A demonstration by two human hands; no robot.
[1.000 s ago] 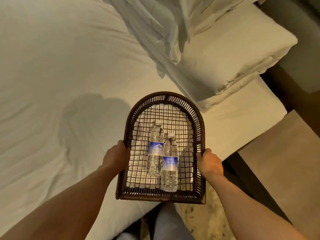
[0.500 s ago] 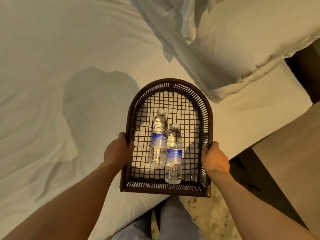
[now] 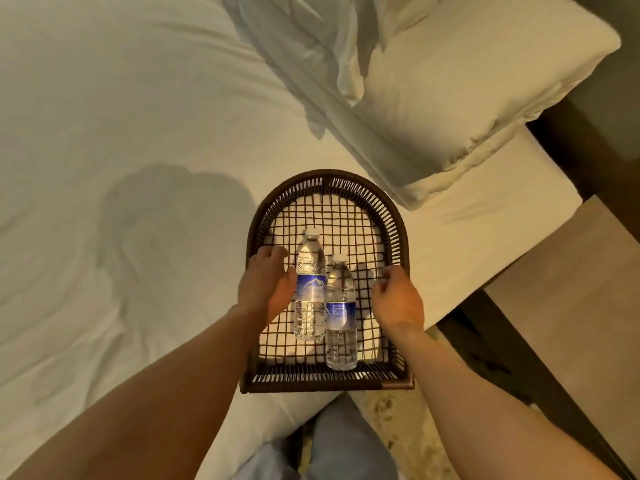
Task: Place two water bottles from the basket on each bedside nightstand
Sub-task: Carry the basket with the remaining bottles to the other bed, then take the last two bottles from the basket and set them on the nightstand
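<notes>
A dark woven basket (image 3: 394, 216) with an arched far end rests on the white bed near its right edge. Two clear water bottles with blue labels lie side by side inside it, the left bottle (image 3: 310, 289) slightly farther away than the right bottle (image 3: 341, 317). My left hand (image 3: 266, 285) is over the basket's left part, fingers spread, its thumb side against the left bottle. My right hand (image 3: 398, 299) hovers inside the right part, fingers curled loosely and holding nothing, a little apart from the right bottle.
A white pillow (image 3: 467, 84) and rumpled sheet (image 3: 311, 53) lie beyond the basket. A light wooden nightstand (image 3: 571, 306) stands to the right of the bed, across a dark gap. My trouser leg (image 3: 329, 445) and speckled floor show below.
The basket was set down on the bed. Both hands let go of its side rims and moved inward over it, the left one reaching the left bottle.
</notes>
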